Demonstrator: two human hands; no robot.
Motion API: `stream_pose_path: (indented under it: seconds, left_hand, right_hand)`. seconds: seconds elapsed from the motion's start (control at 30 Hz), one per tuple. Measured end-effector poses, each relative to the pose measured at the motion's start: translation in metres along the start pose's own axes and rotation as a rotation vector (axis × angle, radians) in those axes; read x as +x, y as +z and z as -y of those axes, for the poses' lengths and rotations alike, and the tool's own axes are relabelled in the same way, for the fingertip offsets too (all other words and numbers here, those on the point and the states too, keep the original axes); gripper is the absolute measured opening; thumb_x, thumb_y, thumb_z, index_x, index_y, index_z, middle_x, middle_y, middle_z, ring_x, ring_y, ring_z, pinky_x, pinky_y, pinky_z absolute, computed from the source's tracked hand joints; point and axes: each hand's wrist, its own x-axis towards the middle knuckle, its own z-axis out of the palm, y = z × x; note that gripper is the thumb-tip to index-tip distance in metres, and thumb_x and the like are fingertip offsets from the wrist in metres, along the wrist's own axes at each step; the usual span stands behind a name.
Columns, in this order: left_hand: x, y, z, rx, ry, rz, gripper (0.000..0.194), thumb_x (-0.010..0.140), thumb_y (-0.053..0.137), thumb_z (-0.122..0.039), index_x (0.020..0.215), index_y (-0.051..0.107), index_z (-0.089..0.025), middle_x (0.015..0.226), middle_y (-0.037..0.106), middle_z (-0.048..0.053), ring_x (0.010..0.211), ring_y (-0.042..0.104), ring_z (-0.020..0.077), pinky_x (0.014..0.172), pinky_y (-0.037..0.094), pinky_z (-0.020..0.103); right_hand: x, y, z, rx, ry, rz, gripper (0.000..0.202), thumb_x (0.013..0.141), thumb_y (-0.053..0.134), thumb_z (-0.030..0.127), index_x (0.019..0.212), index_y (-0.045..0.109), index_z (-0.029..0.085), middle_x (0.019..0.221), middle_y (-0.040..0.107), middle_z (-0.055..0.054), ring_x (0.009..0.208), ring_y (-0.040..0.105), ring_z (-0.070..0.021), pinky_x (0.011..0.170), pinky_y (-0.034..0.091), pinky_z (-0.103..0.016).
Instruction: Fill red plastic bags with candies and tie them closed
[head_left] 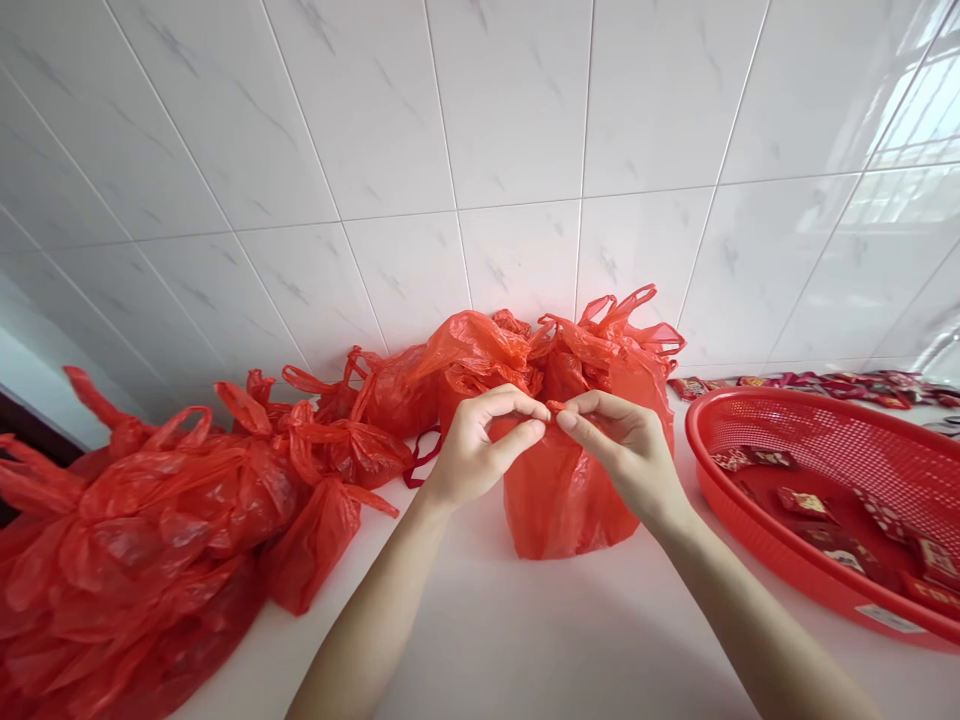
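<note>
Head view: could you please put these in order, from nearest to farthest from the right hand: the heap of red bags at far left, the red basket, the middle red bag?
1. Middle red bag: at the fingertips of the right hand.
2. Red basket: to the right.
3. Heap of red bags: far left.

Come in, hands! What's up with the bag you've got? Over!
Left hand and right hand pinching bag near its top. Bag upright. Basket off right, not blocking either hand.
</note>
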Motion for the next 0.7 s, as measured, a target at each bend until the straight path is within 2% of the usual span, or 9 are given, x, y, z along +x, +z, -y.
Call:
stream_pose_path:
  seconds: [0.1, 0.2, 0.3, 0.37, 0.43, 0.53, 0.6, 0.63, 0.7]
  left_hand:
    - [0.0, 0.001, -0.002, -0.015, -0.021, -0.031, 0.008, 0.082, 0.065, -0.022, 0.077, 0.072, -0.021, 0.078, 0.067, 0.001, 0.077, 0.061, 0.0175, 0.076, 0.049, 0.031]
    - [0.002, -0.001, -0.001, -0.029, -0.07, -0.075, 0.009, 0.079, 0.064, -0.024, 0.073, 0.069, -0.021, 0.072, 0.063, -0.001, 0.07, 0.055, 0.0157, 0.069, 0.045, 0.029]
    - [0.005, -0.004, 0.005, -0.068, -0.092, -0.164, 0.008, 0.077, 0.063, -0.024, 0.072, 0.067, -0.02, 0.071, 0.06, -0.001, 0.069, 0.052, 0.0146, 0.066, 0.043, 0.027]
    - [0.006, -0.006, 0.008, -0.109, -0.085, -0.201, 0.006, 0.077, 0.064, -0.024, 0.075, 0.068, -0.02, 0.077, 0.063, -0.001, 0.077, 0.055, 0.0157, 0.072, 0.045, 0.027]
    - [0.007, -0.007, 0.01, -0.136, -0.09, -0.21, 0.009, 0.077, 0.065, -0.025, 0.082, 0.07, -0.021, 0.084, 0.065, 0.001, 0.086, 0.059, 0.0175, 0.079, 0.047, 0.028]
    - [0.007, -0.008, 0.011, -0.111, -0.135, -0.167, 0.027, 0.075, 0.072, -0.032, 0.1, 0.073, -0.021, 0.09, 0.067, 0.003, 0.091, 0.063, 0.0199, 0.082, 0.05, 0.03]
    - [0.006, -0.008, 0.01, -0.047, -0.153, -0.114, 0.042, 0.073, 0.08, -0.037, 0.111, 0.072, -0.022, 0.099, 0.07, 0.005, 0.097, 0.064, 0.022, 0.087, 0.052, 0.033]
    - [0.006, -0.009, 0.011, -0.01, -0.157, -0.091, 0.047, 0.071, 0.082, -0.037, 0.115, 0.072, -0.022, 0.107, 0.071, 0.006, 0.101, 0.065, 0.0234, 0.09, 0.052, 0.035]
    - [0.005, -0.01, 0.012, 0.062, -0.162, -0.074, 0.048, 0.071, 0.085, -0.037, 0.114, 0.073, -0.023, 0.117, 0.072, 0.008, 0.109, 0.065, 0.0258, 0.097, 0.051, 0.038]
  right_hand:
    - [0.001, -0.001, -0.005, 0.105, 0.056, 0.007, 0.027, 0.087, 0.074, 0.046, 0.074, 0.07, 0.022, 0.076, 0.067, -0.001, 0.076, 0.06, -0.0167, 0.078, 0.049, -0.031]
    - [0.002, -0.003, -0.006, 0.103, 0.026, -0.037, 0.027, 0.089, 0.072, 0.045, 0.074, 0.069, 0.022, 0.075, 0.066, 0.0, 0.074, 0.059, -0.0163, 0.077, 0.049, -0.031]
    - [0.004, -0.012, 0.005, -0.075, -0.142, -0.214, 0.024, 0.09, 0.071, 0.045, 0.08, 0.07, 0.024, 0.081, 0.069, -0.002, 0.08, 0.064, -0.0193, 0.082, 0.052, -0.035]
    - [0.006, -0.026, 0.014, -0.263, -0.276, -0.369, 0.021, 0.087, 0.074, 0.046, 0.088, 0.07, 0.025, 0.089, 0.071, -0.004, 0.088, 0.067, -0.0219, 0.088, 0.053, -0.039]
    - [0.01, -0.046, 0.018, -0.451, -0.323, -0.45, 0.031, 0.082, 0.078, 0.05, 0.101, 0.07, 0.026, 0.102, 0.073, -0.007, 0.098, 0.067, -0.0253, 0.094, 0.052, -0.043]
    - [0.017, -0.074, 0.01, -0.587, -0.149, -0.413, 0.065, 0.07, 0.084, 0.059, 0.123, 0.065, 0.025, 0.119, 0.071, -0.013, 0.108, 0.066, -0.0319, 0.092, 0.052, -0.049]
    - [0.021, -0.085, -0.001, -0.628, 0.005, -0.348, 0.08, 0.061, 0.088, 0.062, 0.127, 0.064, 0.023, 0.122, 0.07, -0.016, 0.111, 0.064, -0.0362, 0.088, 0.052, -0.05]
    - [0.023, -0.087, -0.006, -0.643, 0.058, -0.316, 0.08, 0.058, 0.089, 0.061, 0.123, 0.066, 0.022, 0.12, 0.07, -0.016, 0.109, 0.064, -0.0368, 0.085, 0.052, -0.049]
    - [0.025, -0.085, -0.013, -0.627, 0.106, -0.228, 0.062, 0.057, 0.09, 0.058, 0.103, 0.072, 0.022, 0.105, 0.074, -0.011, 0.097, 0.066, -0.0331, 0.076, 0.052, -0.043]
